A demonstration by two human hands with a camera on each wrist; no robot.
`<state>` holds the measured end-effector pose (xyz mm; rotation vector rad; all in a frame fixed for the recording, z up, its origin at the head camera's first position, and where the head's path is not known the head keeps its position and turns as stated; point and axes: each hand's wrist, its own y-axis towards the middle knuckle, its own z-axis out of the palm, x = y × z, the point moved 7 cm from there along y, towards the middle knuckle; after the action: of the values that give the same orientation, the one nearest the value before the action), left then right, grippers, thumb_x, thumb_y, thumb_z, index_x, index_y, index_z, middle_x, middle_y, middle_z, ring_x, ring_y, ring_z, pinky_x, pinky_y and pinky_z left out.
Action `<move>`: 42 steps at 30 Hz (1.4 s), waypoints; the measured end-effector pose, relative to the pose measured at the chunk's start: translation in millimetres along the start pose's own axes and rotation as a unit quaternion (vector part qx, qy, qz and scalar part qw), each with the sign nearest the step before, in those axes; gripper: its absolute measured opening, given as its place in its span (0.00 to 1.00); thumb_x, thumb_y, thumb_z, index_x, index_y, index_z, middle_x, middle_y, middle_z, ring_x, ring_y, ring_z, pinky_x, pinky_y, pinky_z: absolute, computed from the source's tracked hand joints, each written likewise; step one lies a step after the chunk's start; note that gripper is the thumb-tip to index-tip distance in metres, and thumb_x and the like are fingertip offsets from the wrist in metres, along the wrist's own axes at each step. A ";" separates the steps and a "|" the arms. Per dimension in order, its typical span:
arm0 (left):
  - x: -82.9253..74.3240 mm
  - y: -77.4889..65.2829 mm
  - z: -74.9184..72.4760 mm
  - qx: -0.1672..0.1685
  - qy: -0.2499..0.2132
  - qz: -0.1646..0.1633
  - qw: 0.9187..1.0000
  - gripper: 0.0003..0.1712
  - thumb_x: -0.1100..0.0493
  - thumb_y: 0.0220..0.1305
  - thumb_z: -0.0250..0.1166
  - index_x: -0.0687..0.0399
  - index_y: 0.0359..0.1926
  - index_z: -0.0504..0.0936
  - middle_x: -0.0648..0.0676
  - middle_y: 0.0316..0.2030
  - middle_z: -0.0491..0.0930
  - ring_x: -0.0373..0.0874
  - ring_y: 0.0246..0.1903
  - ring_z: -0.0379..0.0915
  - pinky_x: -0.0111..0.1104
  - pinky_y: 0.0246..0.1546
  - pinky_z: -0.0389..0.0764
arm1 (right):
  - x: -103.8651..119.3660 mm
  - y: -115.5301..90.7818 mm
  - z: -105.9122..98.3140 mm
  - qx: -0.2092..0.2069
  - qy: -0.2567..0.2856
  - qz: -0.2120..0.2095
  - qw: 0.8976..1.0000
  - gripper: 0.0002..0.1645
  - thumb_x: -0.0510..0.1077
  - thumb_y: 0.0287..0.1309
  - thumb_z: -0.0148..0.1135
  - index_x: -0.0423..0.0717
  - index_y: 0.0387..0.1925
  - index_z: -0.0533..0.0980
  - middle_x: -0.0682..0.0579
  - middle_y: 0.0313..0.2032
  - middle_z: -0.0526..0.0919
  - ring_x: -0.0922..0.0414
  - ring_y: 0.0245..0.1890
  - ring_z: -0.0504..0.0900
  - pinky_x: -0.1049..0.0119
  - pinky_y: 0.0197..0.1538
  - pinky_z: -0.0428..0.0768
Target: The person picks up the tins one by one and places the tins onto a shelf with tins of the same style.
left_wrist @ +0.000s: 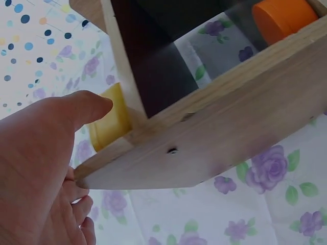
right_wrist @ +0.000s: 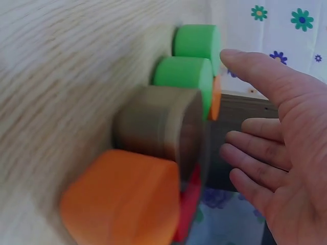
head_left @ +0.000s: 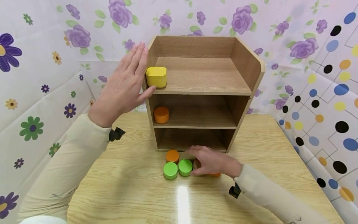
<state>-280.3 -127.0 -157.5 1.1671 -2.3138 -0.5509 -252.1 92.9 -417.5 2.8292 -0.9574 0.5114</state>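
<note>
My left hand (head_left: 123,82) is at the upper left side of a wooden shelf unit (head_left: 195,46), fingers straight. Its thumb reaches toward a yellow lidded container (head_left: 157,77) on the top board and overlaps it in the left wrist view. Over the table in front of the unit is my right hand (head_left: 212,160), fingers extended and thumb apart, holding nothing. Below it stand two green round containers (head_left: 170,170), a brownish one (right_wrist: 145,120) and an orange one with rounded corners (right_wrist: 120,196). A red thing (right_wrist: 190,204) shows partly behind these in the right wrist view.
An orange round container (head_left: 161,115) sits at the left of the middle shelf. Another orange one (head_left: 172,156) stands by the unit's lower front edge. Flowered cloth (head_left: 179,18) hangs behind, and dotted cloth (head_left: 330,93) at the right. A white rounded thing (head_left: 43,220) shows at the lower left.
</note>
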 end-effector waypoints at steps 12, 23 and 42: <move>3.4 -0.4 6.5 -0.012 -0.006 0.017 1.000 0.54 0.48 0.74 0.63 0.73 0.82 0.44 0.71 0.84 0.44 0.63 0.84 0.41 0.46 0.88 0.43 | -5.7 7.6 21.8 -0.023 0.016 -0.021 0.999 0.42 0.53 0.56 0.80 0.40 0.67 0.77 0.46 0.61 0.84 0.53 0.59 0.83 0.58 0.64 0.85; 5.3 -5.1 6.9 -0.009 -0.011 0.016 1.000 0.54 0.49 0.74 0.63 0.72 0.83 0.42 0.69 0.84 0.42 0.63 0.85 0.41 0.45 0.88 0.41 | -6.5 9.7 27.3 -0.018 0.012 -0.017 1.000 0.36 0.52 0.56 0.80 0.44 0.64 0.79 0.51 0.60 0.85 0.58 0.58 0.82 0.63 0.64 0.84; 6.4 -4.8 9.3 -0.008 -0.015 0.014 1.000 0.54 0.49 0.74 0.64 0.70 0.83 0.43 0.69 0.84 0.43 0.63 0.84 0.42 0.46 0.87 0.43 | -9.4 15.0 31.4 -0.004 0.040 -0.013 0.999 0.33 0.50 0.55 0.78 0.46 0.61 0.80 0.54 0.57 0.85 0.63 0.52 0.81 0.69 0.61 0.84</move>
<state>-286.0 -133.7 -166.1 1.1233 -2.3438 -0.5804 -259.4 79.8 -450.2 2.7869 -0.9036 0.6118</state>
